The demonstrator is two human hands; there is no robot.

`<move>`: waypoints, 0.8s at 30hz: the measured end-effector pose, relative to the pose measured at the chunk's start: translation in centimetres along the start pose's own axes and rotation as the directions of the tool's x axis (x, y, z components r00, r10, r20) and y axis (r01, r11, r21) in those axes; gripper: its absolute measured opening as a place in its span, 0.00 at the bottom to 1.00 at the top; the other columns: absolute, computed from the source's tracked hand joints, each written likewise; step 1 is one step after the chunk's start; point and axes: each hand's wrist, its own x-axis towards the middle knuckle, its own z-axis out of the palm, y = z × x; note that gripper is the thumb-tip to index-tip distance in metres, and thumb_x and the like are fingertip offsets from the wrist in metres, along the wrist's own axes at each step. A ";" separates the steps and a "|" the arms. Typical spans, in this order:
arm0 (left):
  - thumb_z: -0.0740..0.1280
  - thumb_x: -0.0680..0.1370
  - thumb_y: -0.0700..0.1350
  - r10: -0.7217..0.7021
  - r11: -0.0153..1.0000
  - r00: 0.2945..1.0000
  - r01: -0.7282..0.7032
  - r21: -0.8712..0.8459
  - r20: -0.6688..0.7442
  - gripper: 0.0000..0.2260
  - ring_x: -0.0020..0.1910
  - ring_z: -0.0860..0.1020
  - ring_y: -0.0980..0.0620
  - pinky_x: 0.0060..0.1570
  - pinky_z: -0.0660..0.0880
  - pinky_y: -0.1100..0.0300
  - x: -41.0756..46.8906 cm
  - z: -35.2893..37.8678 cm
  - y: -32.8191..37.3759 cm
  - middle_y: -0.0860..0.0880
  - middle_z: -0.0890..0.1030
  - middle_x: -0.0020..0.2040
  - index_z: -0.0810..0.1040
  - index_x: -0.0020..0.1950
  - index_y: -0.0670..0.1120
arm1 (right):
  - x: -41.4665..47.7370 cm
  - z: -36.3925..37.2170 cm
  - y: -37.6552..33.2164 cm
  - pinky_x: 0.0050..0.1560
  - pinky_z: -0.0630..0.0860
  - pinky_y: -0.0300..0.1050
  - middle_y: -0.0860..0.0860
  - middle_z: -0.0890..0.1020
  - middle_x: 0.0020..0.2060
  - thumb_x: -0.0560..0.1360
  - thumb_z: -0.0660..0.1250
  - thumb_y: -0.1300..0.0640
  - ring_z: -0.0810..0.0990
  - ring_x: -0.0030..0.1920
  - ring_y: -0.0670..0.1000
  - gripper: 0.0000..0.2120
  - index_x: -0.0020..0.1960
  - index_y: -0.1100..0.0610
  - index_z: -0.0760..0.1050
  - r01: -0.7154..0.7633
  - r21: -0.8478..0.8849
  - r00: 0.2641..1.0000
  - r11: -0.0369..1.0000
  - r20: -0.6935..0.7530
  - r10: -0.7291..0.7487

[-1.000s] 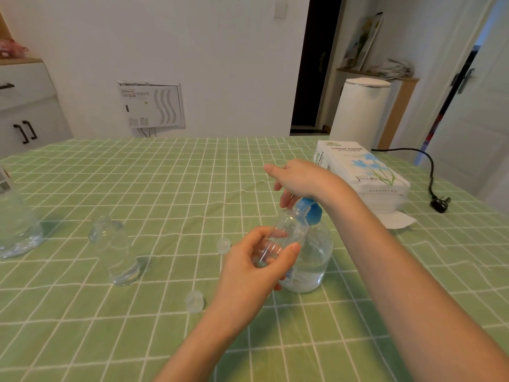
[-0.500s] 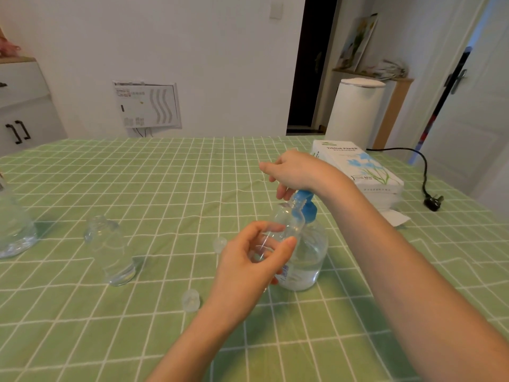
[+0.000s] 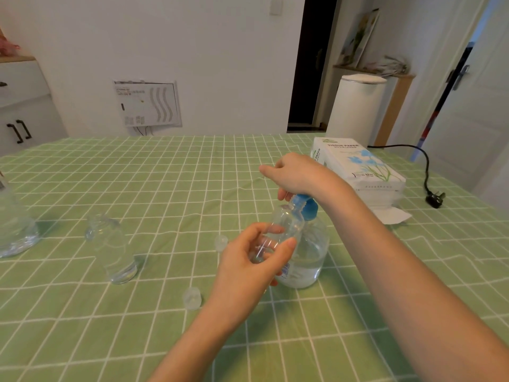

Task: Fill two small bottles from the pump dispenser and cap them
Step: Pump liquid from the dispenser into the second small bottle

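My left hand (image 3: pixel 249 267) grips a small clear bottle (image 3: pixel 285 226), tilted with its open mouth right under the blue pump head (image 3: pixel 305 206). The pump dispenser (image 3: pixel 308 255), a round clear bottle partly filled with clear liquid, stands on the green checked tablecloth (image 3: pixel 170 188). My right hand (image 3: pixel 298 175) rests on top of the pump head, fingers curled over it. A second small clear bottle (image 3: pixel 111 250) stands upright and uncapped to the left. Two clear caps lie on the cloth: one cap (image 3: pixel 221 242) just left of my fingers, the other cap (image 3: pixel 192 298) nearer to me.
A larger clear bottle (image 3: pixel 13 227) stands at the left edge. A white tissue paper pack (image 3: pixel 358 166) lies behind my right arm, with a black cord and plug (image 3: pixel 435 199) at the far right.
The view has shifted slightly. Both hands stay in the same hold: left around the small bottle at the spout, right on the pump head.
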 end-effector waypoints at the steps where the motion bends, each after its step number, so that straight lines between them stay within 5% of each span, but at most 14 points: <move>1: 0.71 0.71 0.48 0.004 1.000 1.000 -0.004 0.000 0.003 0.07 0.28 0.76 0.59 0.28 0.73 0.68 0.0 0.0 0.1 0.52 0.79 0.33 0.79 0.48 0.52 | 0.0 -0.2 0.0 0.41 0.75 0.43 0.58 0.85 0.46 0.80 0.55 0.44 0.83 0.49 0.57 0.24 0.60 0.64 0.74 0.003 0.016 1.000 1.000 -0.003 -0.003; 6: 0.71 0.69 0.52 0.019 1.000 1.000 -0.019 0.001 -0.001 0.10 0.29 0.77 0.60 0.29 0.74 0.67 0.1 0.0 0.5 0.47 0.82 0.38 0.79 0.49 0.52 | 0.1 -0.8 -0.4 0.34 0.73 0.39 0.57 0.84 0.43 0.80 0.55 0.44 0.84 0.46 0.56 0.23 0.60 0.62 0.73 0.010 0.038 1.000 0.999 -0.006 -0.010; 16: 0.70 0.71 0.47 -0.007 1.000 1.000 0.007 0.003 0.000 0.07 0.27 0.75 0.59 0.27 0.72 0.67 -0.1 0.0 -0.1 0.53 0.79 0.32 0.79 0.48 0.51 | -0.1 0.2 0.0 0.53 0.76 0.48 0.59 0.84 0.48 0.80 0.54 0.44 0.82 0.53 0.58 0.25 0.60 0.65 0.74 -0.012 -0.009 0.998 1.000 0.062 0.012; 24: 0.70 0.71 0.49 0.011 1.000 1.000 -0.011 0.004 0.007 0.07 0.28 0.76 0.59 0.28 0.73 0.68 0.0 0.0 0.0 0.51 0.79 0.33 0.79 0.48 0.52 | -0.1 -0.2 -0.2 0.48 0.77 0.48 0.57 0.84 0.47 0.80 0.56 0.44 0.83 0.51 0.58 0.24 0.60 0.63 0.74 0.012 0.012 0.999 1.000 0.049 -0.013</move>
